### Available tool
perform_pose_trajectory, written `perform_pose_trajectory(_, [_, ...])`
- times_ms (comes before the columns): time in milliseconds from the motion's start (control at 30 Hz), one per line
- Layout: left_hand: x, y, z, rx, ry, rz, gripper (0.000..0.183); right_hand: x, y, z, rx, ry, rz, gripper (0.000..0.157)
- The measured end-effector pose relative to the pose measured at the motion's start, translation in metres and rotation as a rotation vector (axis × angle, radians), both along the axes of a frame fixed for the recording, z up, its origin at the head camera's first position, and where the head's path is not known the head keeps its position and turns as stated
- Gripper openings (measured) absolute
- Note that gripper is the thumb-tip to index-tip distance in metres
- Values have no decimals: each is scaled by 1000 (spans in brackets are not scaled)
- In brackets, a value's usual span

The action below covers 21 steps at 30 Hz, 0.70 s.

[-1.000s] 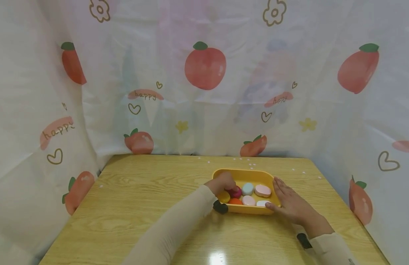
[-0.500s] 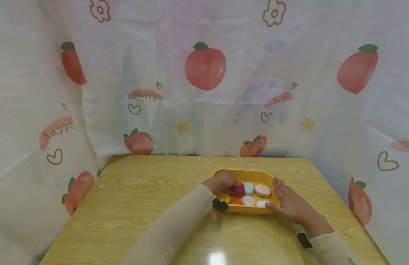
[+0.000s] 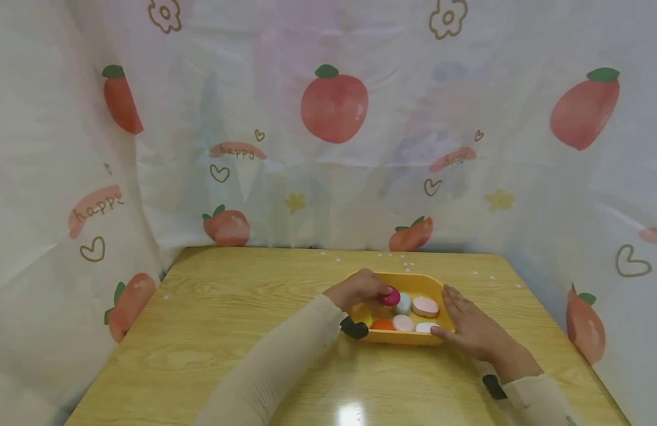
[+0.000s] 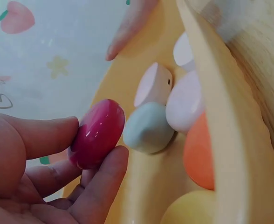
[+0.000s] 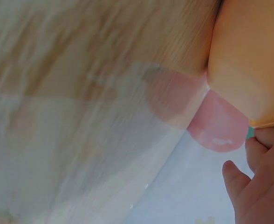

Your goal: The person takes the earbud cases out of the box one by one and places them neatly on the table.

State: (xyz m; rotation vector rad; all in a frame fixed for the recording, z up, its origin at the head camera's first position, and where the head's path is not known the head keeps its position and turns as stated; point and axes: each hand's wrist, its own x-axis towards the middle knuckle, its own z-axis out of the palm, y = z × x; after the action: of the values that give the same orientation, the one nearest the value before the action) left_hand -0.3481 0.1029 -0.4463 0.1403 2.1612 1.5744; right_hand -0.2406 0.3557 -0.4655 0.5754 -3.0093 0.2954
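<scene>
My left hand (image 3: pixel 362 285) pinches a glossy magenta, rounded oval piece (image 4: pixel 99 135) between thumb and fingers, over the left part of a yellow tray (image 3: pixel 408 338). In the left wrist view the piece is lifted clear of the others. Nearest to it in the tray lies a pale blue rounded piece (image 3: pixel 403 304). My right hand (image 3: pixel 477 334) rests against the tray's right end with straight fingers, its thumb at the front rim. Also in the tray are a pink oval piece (image 3: pixel 426 306), a pale pink one (image 3: pixel 403 323), a white one (image 3: pixel 426 327), an orange one (image 3: pixel 383 325) and a yellow one (image 4: pixel 190 210).
The tray stands on a wood-grain table (image 3: pixel 243 307). Small white specks (image 3: pixel 405 264) are scattered near the back edge. A white curtain (image 3: pixel 280 89) printed with fruit encloses the back and both sides.
My left hand has raised the magenta piece from among the others and brought it slightly right and toward the back. The pale blue piece has shifted a little. My right hand keeps its place on the tray.
</scene>
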Motion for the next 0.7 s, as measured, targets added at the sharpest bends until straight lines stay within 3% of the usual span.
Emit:
perform_pose_trajectory(200, [3, -9, 4, 53, 3, -42, 15, 1, -1, 2, -2, 16, -2, 94])
perform_pose_trajectory(433, [5, -33, 4, 154, -18, -103, 19, -1, -6, 1, -4, -20, -16, 94])
perform_pose_trajectory(700, [9, -53, 11, 169, 18, -105, 18, 0, -5, 3, -47, 4, 21, 91])
